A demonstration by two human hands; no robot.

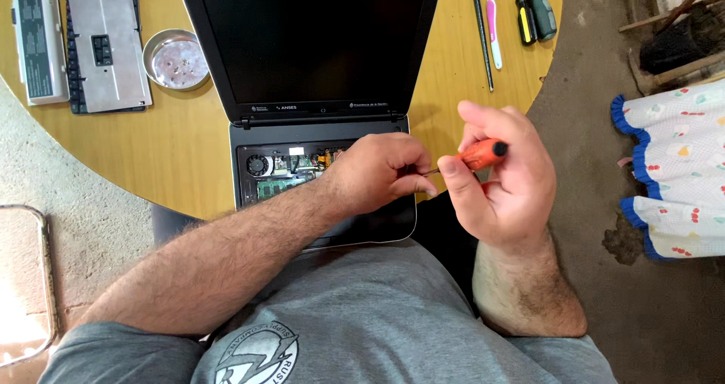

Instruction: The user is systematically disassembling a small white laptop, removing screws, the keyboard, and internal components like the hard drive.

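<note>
An opened black laptop [317,44] lies on the round wooden table [181,150], its keyboard removed so the fan and green board [281,171] show. My right hand [502,180] grips a small orange-handled screwdriver [483,154], its thin shaft pointing left. My left hand [381,169] rests over the laptop's open base, fingers curled and pinching at the screwdriver's tip; whatever sits between the fingertips is hidden.
A removed keyboard [106,44] and a grey battery pack [36,37] lie at the table's far left beside a round metal dish [177,59] of small screws. Screwdrivers [538,10], a pink toothbrush [491,18] and a thin rod [481,29] lie at the far right. A patterned cloth [676,172] hangs at right.
</note>
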